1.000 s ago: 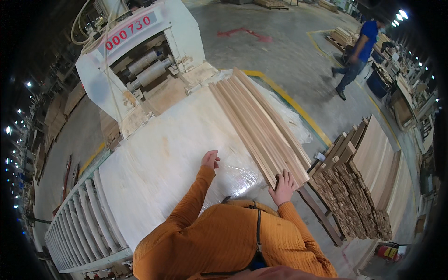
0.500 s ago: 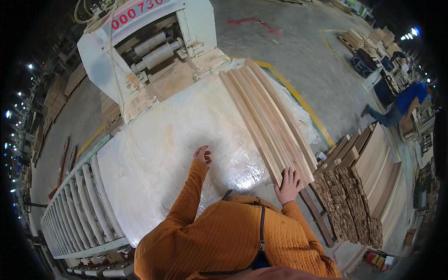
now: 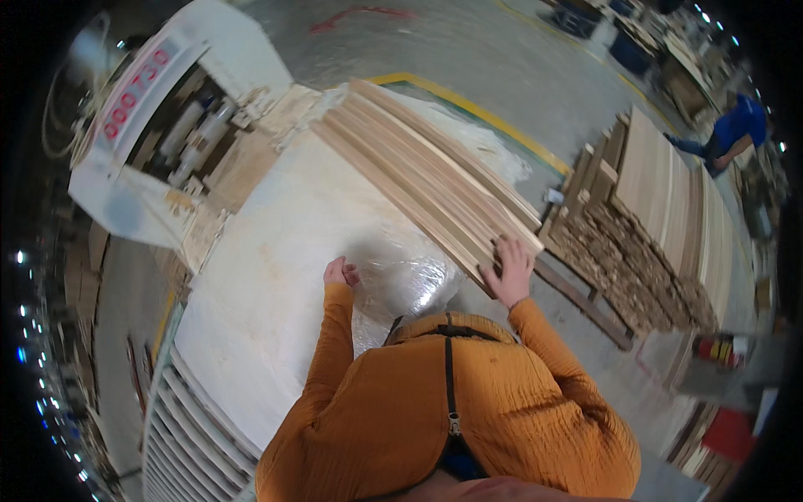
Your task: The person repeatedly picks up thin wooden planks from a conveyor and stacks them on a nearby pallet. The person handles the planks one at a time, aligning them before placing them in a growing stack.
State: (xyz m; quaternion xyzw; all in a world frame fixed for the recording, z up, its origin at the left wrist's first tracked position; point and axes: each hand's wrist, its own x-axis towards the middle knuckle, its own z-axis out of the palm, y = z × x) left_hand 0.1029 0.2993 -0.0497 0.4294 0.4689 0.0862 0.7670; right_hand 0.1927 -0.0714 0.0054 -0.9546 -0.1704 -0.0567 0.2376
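Observation:
Several long wooden strips (image 3: 427,180) lie side by side, running from near my right side toward the machine. On their near ends rests my right hand (image 3: 512,272), fingers spread over the wood and not wrapped around any strip. My left hand (image 3: 340,272) hovers over the pale, plastic-covered table (image 3: 268,293), to the left of the strips. Its fingers are loosely curled and a little apart, with nothing visible in them. Part of that hand's palm is hidden.
A white machine (image 3: 242,50) with rollers in its opening stands ahead on the left. To the right is a large stack of boards (image 3: 644,209). Metal rollers (image 3: 196,427) line the lower left. A person in blue (image 3: 736,125) bends at the far right.
My view has turned to the right, so the machine shifts left in the picture and the board stack shows more fully. My right hand stays on the strips' ends, its fingers more spread.

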